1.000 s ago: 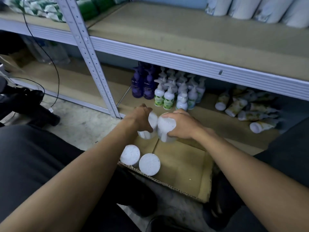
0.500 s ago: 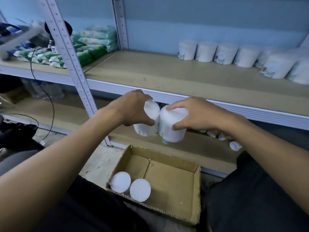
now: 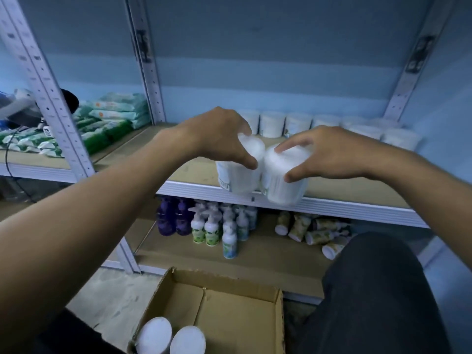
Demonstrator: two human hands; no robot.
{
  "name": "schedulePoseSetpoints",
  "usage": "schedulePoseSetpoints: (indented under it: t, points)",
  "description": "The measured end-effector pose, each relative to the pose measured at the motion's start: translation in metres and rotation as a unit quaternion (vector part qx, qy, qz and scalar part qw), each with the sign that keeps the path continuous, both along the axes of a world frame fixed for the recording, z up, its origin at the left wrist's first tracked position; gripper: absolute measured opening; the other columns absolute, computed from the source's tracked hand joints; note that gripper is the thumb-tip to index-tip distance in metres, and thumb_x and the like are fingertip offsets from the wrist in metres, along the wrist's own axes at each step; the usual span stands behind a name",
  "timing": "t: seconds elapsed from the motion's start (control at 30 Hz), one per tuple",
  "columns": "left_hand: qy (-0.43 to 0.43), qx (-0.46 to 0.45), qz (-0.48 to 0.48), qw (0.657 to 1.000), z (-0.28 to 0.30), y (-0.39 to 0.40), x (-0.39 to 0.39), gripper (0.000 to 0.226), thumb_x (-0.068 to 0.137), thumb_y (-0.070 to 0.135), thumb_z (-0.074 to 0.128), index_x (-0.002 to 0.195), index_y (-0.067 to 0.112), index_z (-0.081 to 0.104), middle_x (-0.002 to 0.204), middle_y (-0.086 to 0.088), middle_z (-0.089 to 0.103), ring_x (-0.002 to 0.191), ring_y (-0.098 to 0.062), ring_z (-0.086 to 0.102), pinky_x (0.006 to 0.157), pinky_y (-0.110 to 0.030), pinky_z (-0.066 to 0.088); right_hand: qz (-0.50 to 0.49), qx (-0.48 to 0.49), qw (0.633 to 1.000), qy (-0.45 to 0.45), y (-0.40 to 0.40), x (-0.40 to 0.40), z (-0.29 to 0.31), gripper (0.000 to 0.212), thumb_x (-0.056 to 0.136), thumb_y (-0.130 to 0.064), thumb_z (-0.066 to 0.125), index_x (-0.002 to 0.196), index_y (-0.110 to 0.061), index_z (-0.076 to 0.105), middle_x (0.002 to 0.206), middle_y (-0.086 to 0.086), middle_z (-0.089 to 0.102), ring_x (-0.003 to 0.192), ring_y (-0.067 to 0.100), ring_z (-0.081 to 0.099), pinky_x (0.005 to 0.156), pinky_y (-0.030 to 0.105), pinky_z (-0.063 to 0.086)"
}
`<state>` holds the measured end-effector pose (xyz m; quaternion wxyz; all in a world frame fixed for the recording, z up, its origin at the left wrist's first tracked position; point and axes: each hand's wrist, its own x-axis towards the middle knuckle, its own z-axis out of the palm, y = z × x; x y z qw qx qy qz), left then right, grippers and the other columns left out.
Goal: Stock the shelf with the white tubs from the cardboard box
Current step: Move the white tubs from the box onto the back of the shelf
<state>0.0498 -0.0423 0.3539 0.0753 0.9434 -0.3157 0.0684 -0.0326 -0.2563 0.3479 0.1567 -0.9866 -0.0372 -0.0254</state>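
Note:
My left hand (image 3: 217, 135) grips a white tub (image 3: 238, 175) from above, its fingers curled round the lid. My right hand (image 3: 329, 154) grips a second white tub (image 3: 283, 185) the same way, pressed against the first. Both tubs hang in the air over the front edge of the middle shelf (image 3: 194, 172). A row of several white tubs (image 3: 298, 123) stands at the back of that shelf. Below, the open cardboard box (image 3: 229, 302) on the floor holds two more white tubs (image 3: 187, 341) in its near left corner.
Green and white packets (image 3: 107, 118) lie on the neighbouring shelf to the left, past a perforated metal upright (image 3: 48, 103). The bottom shelf carries pump bottles (image 3: 212, 226) and lying tubes (image 3: 311, 231). My dark-trousered knee (image 3: 378, 290) fills the lower right.
Both hands have lifted the two tubs from the box up to the height of the middle shelf's edge. My view has tilted up, so the back wall and tub row show.

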Motion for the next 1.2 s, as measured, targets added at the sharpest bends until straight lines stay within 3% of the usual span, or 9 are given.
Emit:
schedulePoseSetpoints:
  t: [0.17,0.27,0.57,0.83,1.0,1.1,1.2]
  points:
    - [0.010,-0.008,-0.035,0.999,0.005,-0.050,0.018,0.072,0.067,0.064,0.074,0.130,0.031,0.060,0.131,0.010,0.059,0.115,-0.015,0.054,0.088,-0.032,0.047,-0.045,-0.012,0.999,-0.002,-0.037,-0.002,0.011,0.061,0.072,-0.047,0.083,0.128,-0.047,0.061,0.143,-0.013,0.051,0.114,0.008,0.048,0.087,0.026,0.037]
    - [0.027,-0.013,-0.050,0.998,0.001,-0.081,0.029,0.073,0.067,0.063,0.075,0.131,0.033,0.059,0.130,0.012,0.059,0.114,-0.014,0.054,0.084,-0.029,0.044,-0.072,-0.006,0.997,0.002,-0.061,0.001,0.007,0.061,0.071,-0.046,0.083,0.128,-0.045,0.062,0.145,-0.013,0.051,0.125,0.012,0.049,0.096,0.028,0.041]
    - [0.073,0.009,-0.094,0.993,-0.026,-0.154,0.056,0.080,0.067,0.059,0.077,0.136,0.027,0.054,0.138,0.007,0.055,0.126,-0.015,0.049,0.100,-0.031,0.045,-0.143,0.000,0.989,0.047,-0.114,0.014,-0.016,0.065,0.070,-0.044,0.084,0.130,-0.042,0.060,0.146,-0.011,0.049,0.129,0.013,0.047,0.102,0.031,0.043]
    - [0.097,0.037,-0.103,0.989,-0.035,-0.169,0.066,0.082,0.069,0.062,0.075,0.138,0.025,0.052,0.140,0.005,0.053,0.126,-0.017,0.050,0.100,-0.034,0.046,-0.153,0.004,0.986,0.066,-0.127,0.020,-0.027,0.059,0.078,-0.044,0.079,0.133,-0.042,0.057,0.147,-0.008,0.047,0.131,0.015,0.047,0.094,0.025,0.038]
    - [0.098,0.055,-0.100,0.989,-0.034,-0.169,0.065,0.082,0.070,0.065,0.073,0.139,0.026,0.051,0.141,0.006,0.052,0.127,-0.017,0.049,0.101,-0.036,0.045,-0.149,-0.020,0.985,0.083,-0.130,0.021,-0.027,0.068,0.073,-0.055,0.080,0.135,-0.045,0.053,0.151,-0.012,0.045,0.134,0.015,0.044,0.105,0.030,0.038]
    - [0.099,0.056,-0.094,0.989,-0.033,-0.169,0.062,0.085,0.069,0.068,0.072,0.140,0.027,0.050,0.143,0.007,0.051,0.129,-0.017,0.048,0.102,-0.036,0.044,-0.158,-0.053,0.985,0.048,-0.124,0.019,-0.030,0.074,0.067,-0.055,0.084,0.134,-0.044,0.054,0.145,-0.008,0.049,0.132,0.016,0.044,0.105,0.035,0.041]
    - [0.085,0.047,-0.099,0.990,-0.031,-0.168,0.057,0.083,0.067,0.066,0.076,0.138,0.029,0.052,0.142,0.008,0.050,0.129,-0.016,0.047,0.099,-0.033,0.045,-0.169,-0.065,0.983,0.005,-0.115,0.017,-0.036,0.064,0.069,-0.047,0.086,0.127,-0.043,0.060,0.137,-0.005,0.054,0.127,0.017,0.047,0.096,0.034,0.044]
